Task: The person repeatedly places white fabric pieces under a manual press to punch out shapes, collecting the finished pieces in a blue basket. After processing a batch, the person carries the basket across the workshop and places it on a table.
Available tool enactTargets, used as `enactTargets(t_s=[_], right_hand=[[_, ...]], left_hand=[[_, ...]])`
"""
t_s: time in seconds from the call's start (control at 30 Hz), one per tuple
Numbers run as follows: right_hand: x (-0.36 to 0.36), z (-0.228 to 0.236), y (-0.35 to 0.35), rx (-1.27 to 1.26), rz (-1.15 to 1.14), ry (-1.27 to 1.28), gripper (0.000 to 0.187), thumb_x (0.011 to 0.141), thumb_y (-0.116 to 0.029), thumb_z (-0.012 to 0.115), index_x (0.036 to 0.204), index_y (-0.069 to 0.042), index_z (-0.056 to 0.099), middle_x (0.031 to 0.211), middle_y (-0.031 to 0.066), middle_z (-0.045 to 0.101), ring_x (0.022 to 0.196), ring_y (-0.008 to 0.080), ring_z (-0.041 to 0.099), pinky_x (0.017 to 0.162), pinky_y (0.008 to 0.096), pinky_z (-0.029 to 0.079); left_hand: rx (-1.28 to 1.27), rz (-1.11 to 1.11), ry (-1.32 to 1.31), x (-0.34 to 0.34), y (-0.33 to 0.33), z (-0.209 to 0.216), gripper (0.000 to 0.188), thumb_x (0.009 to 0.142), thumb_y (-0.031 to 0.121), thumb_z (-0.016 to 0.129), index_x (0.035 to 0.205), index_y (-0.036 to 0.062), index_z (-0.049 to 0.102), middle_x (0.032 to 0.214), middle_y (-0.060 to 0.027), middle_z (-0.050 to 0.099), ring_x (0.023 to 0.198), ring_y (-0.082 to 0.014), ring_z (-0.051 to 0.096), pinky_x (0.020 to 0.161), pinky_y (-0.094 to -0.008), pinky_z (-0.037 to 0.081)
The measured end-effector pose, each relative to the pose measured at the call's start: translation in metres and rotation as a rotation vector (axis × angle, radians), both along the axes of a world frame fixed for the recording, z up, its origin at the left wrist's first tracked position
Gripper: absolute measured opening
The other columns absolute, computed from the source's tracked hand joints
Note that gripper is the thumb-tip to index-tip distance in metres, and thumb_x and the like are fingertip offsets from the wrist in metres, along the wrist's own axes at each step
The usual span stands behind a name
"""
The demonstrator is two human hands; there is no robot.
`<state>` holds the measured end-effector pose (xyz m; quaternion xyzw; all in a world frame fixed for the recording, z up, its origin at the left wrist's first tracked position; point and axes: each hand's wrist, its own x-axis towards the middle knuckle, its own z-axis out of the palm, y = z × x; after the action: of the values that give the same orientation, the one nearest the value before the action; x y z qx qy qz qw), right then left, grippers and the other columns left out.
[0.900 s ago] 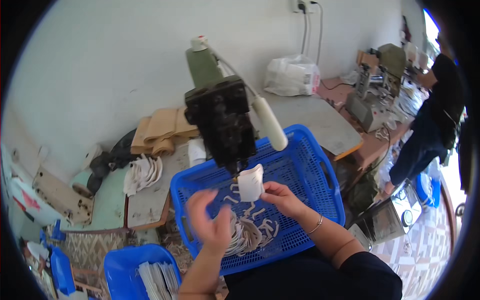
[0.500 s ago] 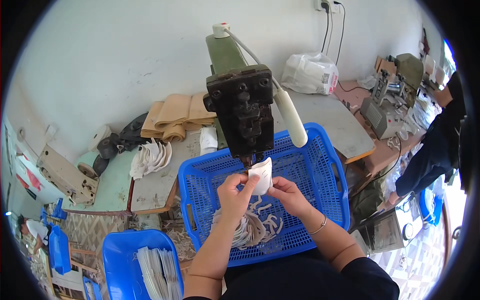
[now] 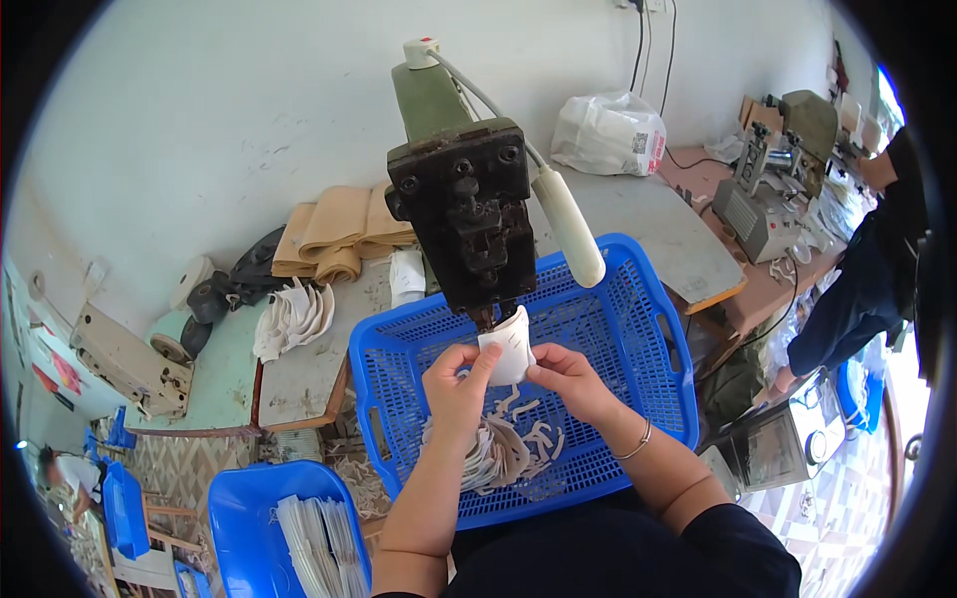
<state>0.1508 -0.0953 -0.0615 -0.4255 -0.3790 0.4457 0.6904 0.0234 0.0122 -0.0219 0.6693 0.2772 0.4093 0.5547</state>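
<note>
Between my hands is a curved white fabric-like piece [image 3: 506,351] with small marks on its face. Its upper edge meets the lower tip of a black-and-green machine head [image 3: 464,204]. My left hand [image 3: 459,387] pinches the piece's left side, thumb on the front. At its right edge, the fingers and thumb of my right hand [image 3: 570,383] grip it. Under them lies a blue slatted plastic basket [image 3: 653,299], where a stack of similar pale pieces [image 3: 495,453] rests beside loose curled strips [image 3: 541,439].
A white cylindrical lamp [image 3: 570,229] hangs right of the machine head. Tan folded sheets [image 3: 334,234] and white pieces [image 3: 294,317] lie on the left table. A blue bin [image 3: 239,528] holds stacked white pieces. At far right, a person in dark clothes [image 3: 847,289] stands near another machine [image 3: 753,219].
The whole view has shifted slightly. The white piece has turned a little under the machine tip, leaning more to one side. Both hands keep their hold on it.
</note>
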Motion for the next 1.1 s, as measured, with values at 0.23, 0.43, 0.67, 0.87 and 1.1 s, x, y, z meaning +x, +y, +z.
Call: enactTargets(t_s=[0.23,0.43,0.67,0.87,1.1], right_hand=[[-0.018,0.002,0.011,0.017,0.023,-0.022,0.019,0.087,-0.009,0.055,0.104,0.000,0.055,0.095,0.0008,0.059,0.089,0.0063,0.052,0.079,0.0226,0.043],[-0.030,-0.001,0.019,0.009,0.031,-0.039,0.021,0.087,-0.010,0.055,0.106,-0.001,0.056,0.096,0.0007,0.058,0.088,0.0062,0.052,0.077,0.0231,0.043],[-0.019,0.003,0.010,0.012,-0.109,-0.470,0.021,0.084,-0.008,0.057,0.104,-0.002,0.059,0.093,0.0046,0.060,0.084,0.0118,0.056,0.074,0.0263,0.045],[0.000,0.022,-0.008,0.026,-0.210,-0.669,0.022,0.080,-0.005,0.059,0.101,-0.002,0.061,0.089,0.0094,0.061,0.082,0.0181,0.057,0.074,0.0290,0.046],[0.010,0.041,-0.014,0.000,-0.260,-0.767,0.021,0.075,-0.004,0.061,0.096,-0.004,0.064,0.085,0.0090,0.063,0.083,0.0224,0.057,0.076,0.0322,0.045]], left_hand=[[-0.029,0.010,-0.043,-0.017,0.017,-0.005,0.023,0.077,0.020,0.070,0.071,-0.0005,0.062,0.067,-0.0031,0.060,0.063,-0.0073,0.052,0.057,-0.0211,0.040],[-0.078,-0.021,-0.093,-0.029,0.024,-0.006,0.017,0.078,0.016,0.069,0.074,0.0006,0.062,0.068,-0.0020,0.060,0.063,-0.0069,0.052,0.060,-0.0205,0.040],[0.061,-0.048,-0.142,-0.023,0.016,0.002,0.015,0.078,0.014,0.068,0.077,0.0009,0.061,0.070,-0.0022,0.061,0.067,-0.0079,0.054,0.063,-0.0221,0.043],[0.062,-0.160,0.010,-0.010,0.015,0.006,0.014,0.079,0.013,0.067,0.078,0.0013,0.060,0.073,-0.0012,0.060,0.066,-0.0063,0.052,0.062,-0.0204,0.041],[-0.076,-0.174,-0.079,-0.002,0.009,0.001,0.012,0.081,0.012,0.065,0.078,0.0018,0.059,0.073,0.0008,0.059,0.066,-0.0038,0.049,0.061,-0.0191,0.038]])
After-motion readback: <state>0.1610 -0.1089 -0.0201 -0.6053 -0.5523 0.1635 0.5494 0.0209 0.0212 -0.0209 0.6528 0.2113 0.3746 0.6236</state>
